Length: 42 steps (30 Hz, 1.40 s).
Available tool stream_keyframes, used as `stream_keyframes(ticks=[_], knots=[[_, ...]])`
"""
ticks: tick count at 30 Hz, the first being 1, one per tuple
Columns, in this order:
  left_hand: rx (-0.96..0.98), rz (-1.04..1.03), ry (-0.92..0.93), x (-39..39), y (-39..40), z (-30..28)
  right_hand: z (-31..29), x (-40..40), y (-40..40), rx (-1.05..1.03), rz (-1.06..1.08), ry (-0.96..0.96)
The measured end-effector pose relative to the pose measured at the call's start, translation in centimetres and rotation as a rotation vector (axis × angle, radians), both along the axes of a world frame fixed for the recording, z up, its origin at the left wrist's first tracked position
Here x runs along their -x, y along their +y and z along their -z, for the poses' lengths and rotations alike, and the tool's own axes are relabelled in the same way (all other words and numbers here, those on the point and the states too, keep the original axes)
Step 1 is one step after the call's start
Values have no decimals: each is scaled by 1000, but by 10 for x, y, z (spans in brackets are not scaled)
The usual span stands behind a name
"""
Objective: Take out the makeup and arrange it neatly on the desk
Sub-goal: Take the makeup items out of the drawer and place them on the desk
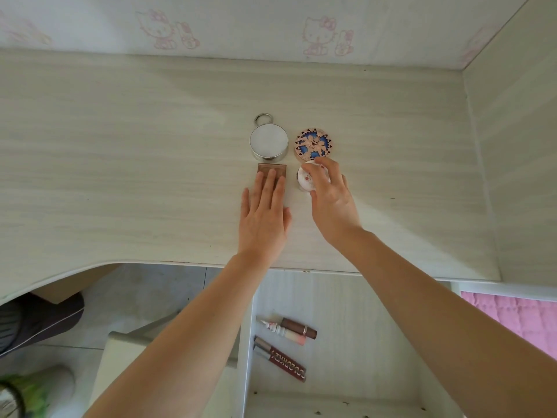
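Desk (150, 146): right hand (330, 203) holds white compact (304, 181) (fingers curled).

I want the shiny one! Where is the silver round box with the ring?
In the head view, the silver round box sits mid-desk, just left of the flowery round compact and behind the brown square case.

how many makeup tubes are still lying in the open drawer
4, all on the drawer floor near its left wall: a brown tube, a pale pink tube touching it, then a silver-capped tube and a red lettered tube nearer the person. The arms may hide others.
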<state>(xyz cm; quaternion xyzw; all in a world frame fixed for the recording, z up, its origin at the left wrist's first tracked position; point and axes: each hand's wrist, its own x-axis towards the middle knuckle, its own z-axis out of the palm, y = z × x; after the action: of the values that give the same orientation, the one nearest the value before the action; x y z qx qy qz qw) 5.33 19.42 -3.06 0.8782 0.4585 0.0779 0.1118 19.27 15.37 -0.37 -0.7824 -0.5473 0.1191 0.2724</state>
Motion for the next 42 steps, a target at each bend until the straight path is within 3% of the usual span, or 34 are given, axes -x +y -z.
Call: stream_keyframes(ticks=[19, 30, 35, 42], knots=[[-15, 45, -177, 35, -57, -14, -17, 8, -74, 159, 6, 103], [-6, 7, -199, 89, -156, -1, -10, 51, -164, 146, -215, 28], [152, -75, -194, 105, -198, 11, 3, 73, -198, 78, -361, 2], [581, -268, 38, 103, -239, 27, 46, 80, -220, 326, -388, 49]])
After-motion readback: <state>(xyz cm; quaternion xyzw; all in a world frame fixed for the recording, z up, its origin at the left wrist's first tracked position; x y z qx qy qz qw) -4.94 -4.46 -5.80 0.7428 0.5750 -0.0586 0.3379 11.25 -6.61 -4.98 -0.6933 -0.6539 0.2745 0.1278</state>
